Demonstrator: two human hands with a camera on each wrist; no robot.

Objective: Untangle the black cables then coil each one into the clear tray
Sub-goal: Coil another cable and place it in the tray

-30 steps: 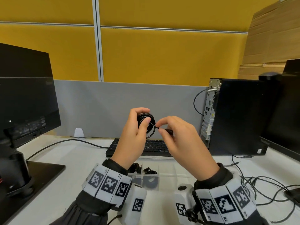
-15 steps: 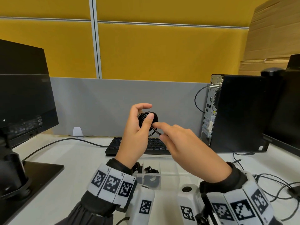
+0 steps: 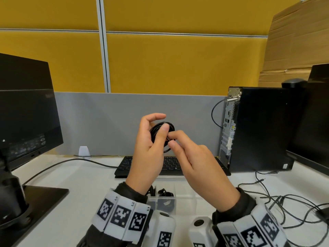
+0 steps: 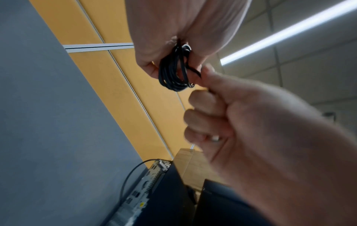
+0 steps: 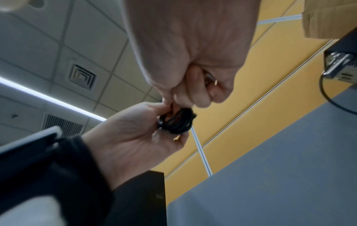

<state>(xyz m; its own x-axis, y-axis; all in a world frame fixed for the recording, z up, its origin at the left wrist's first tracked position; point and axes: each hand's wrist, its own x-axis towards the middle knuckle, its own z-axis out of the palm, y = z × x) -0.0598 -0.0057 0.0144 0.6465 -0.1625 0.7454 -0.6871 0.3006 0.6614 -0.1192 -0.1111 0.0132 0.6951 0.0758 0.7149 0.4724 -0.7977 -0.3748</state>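
Note:
A small black cable coil (image 3: 160, 130) (image 4: 173, 73) (image 5: 177, 122) is held up in the air above the keyboard. My left hand (image 3: 153, 139) (image 5: 146, 130) pinches the coil between thumb and fingers. My right hand (image 3: 185, 150) (image 4: 222, 110) (image 5: 193, 85) touches it from the right and pinches the cable's loose end, with its plug tucked in the curled fingers. The clear tray (image 3: 188, 193) lies on the desk below my wrists, with coiled black cables (image 3: 165, 193) in its left compartments; my arms hide much of it.
A black keyboard (image 3: 170, 165) lies behind the tray. A PC tower (image 3: 258, 129) stands at the right, a monitor (image 3: 25, 111) and its base (image 3: 41, 198) at the left. Loose thin cables (image 3: 284, 204) sprawl over the desk at the right.
My right hand has moved left, closing in on the coil as the free end shortened. The left hand kept its hold on the coil.

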